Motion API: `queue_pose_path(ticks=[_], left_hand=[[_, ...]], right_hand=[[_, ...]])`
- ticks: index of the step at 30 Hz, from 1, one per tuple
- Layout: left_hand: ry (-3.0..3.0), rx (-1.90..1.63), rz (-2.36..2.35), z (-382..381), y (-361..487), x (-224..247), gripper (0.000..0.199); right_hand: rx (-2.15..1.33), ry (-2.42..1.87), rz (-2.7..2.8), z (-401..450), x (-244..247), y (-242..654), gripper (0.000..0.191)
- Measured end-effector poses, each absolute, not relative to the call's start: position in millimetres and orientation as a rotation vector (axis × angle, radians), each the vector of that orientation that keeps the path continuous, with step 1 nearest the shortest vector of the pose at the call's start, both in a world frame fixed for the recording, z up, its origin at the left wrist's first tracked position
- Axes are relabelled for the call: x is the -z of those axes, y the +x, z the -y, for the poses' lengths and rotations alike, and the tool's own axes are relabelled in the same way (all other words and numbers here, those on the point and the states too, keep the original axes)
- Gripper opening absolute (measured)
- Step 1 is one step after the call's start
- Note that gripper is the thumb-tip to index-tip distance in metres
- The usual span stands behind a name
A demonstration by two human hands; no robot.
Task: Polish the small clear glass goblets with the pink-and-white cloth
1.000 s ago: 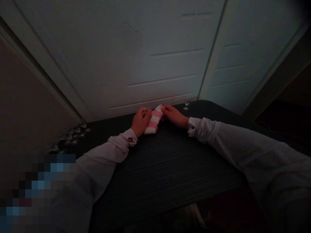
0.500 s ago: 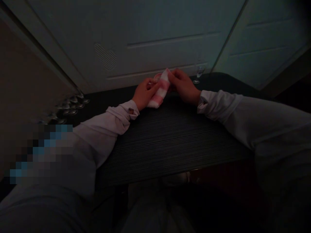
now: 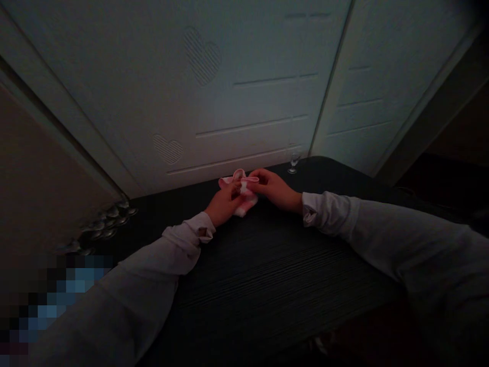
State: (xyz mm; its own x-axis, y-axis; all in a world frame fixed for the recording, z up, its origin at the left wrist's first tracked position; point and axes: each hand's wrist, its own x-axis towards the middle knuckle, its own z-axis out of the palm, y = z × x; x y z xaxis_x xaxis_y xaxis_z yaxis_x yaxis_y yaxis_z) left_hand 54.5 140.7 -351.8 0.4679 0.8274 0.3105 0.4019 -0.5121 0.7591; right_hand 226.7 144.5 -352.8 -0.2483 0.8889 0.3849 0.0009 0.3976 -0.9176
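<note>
A pink-and-white striped cloth (image 3: 247,204) is bunched up between my two hands, just above the dark table near its far edge. My left hand (image 3: 222,205) is closed on the cloth's left side, the fingers partly sunk in its folds. From the right, my right hand (image 3: 275,187) pinches a looped fold of it between thumb and fingers. Whether something sits inside the cloth is hard to make out in the dim light. A small stemmed glass (image 3: 293,163) stands upright beyond my right hand, apart from it.
Several small stemmed glasses (image 3: 110,220) cluster at the left edge of the dark wood-grain table (image 3: 244,270). White panels with heart patterns (image 3: 202,56) rise behind the table. A pixelated bluish patch (image 3: 76,285) covers the lower left.
The cloth, a hanging folded strip before, is now bunched with its loops opened at the top. My right hand has shifted to its upper right side. The view has tilted up.
</note>
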Motion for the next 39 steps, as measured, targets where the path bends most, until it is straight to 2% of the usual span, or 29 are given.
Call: queue_pose_path(ticks=[3, 11, 19, 24, 30, 36, 39], left_hand=[[2.146, -0.913, -1.063, -139.3, 51.1, 351.9, 0.041], [2.108, -0.956, -1.271, -139.4, 39.9, 352.2, 0.023], [2.05, -1.026, -1.222, -129.7, 46.6, 347.4, 0.03], [2.054, -1.131, -1.238, -127.6, 45.4, 345.8, 0.034], [2.094, -1.14, -1.186, -125.0, 45.7, 342.5, 0.028], [2.285, -1.248, -1.147, -125.6, 47.6, 339.2, 0.027], [2.365, -1.214, -1.163, -126.1, 46.5, 340.2, 0.028]], right_hand=[[-1.018, -0.874, 1.555, -142.6, 353.3, 225.8, 0.018], [-1.031, -0.881, 1.385, -146.7, 357.9, 226.1, 0.021], [-0.579, -0.677, 1.859, -137.0, 345.1, 209.9, 0.012], [-0.834, -0.797, 1.723, -144.2, 354.8, 201.2, 0.037], [-1.284, -0.58, 1.802, -142.2, 352.1, 202.5, 0.044], [-1.061, -0.623, 1.939, -142.3, 354.2, 206.5, 0.044], [-1.063, -0.64, 1.985, -139.3, 353.3, 206.7, 0.04]])
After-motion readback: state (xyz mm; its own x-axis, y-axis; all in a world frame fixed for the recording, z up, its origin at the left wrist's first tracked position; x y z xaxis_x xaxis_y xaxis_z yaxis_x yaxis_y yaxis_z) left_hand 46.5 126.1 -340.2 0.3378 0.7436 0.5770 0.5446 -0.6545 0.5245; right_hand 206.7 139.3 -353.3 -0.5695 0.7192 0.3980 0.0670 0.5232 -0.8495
